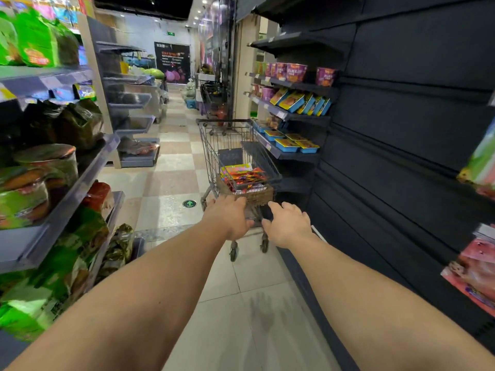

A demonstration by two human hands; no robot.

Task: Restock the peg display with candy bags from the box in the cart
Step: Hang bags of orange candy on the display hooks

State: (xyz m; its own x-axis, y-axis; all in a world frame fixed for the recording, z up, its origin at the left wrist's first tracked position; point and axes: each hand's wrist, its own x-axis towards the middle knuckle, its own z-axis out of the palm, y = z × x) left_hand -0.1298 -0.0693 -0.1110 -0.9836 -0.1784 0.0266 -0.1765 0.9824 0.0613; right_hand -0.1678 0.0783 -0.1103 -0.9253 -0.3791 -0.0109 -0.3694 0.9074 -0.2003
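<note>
While both arms are stretching out down the aisle, the person is reaching for the near end of the cart (230, 145), which is standing close against the dark shelving (401, 129) on their right. The left hand (229, 215) is lying over the cart's near rim with fingers bent across it, though whether it is truly gripping I cannot tell; the right hand (288, 223) is hovering just beside it, fingers spread wide and holding nothing. The box (247, 192) is sitting in the basket, near the hands, with bright candy bags (243, 175) heaped in it. This looks like the opening step, with no bag picked up yet. Next, I judge, a hand needs to go over the rim into the box and pinch one bag near its top.
</note>
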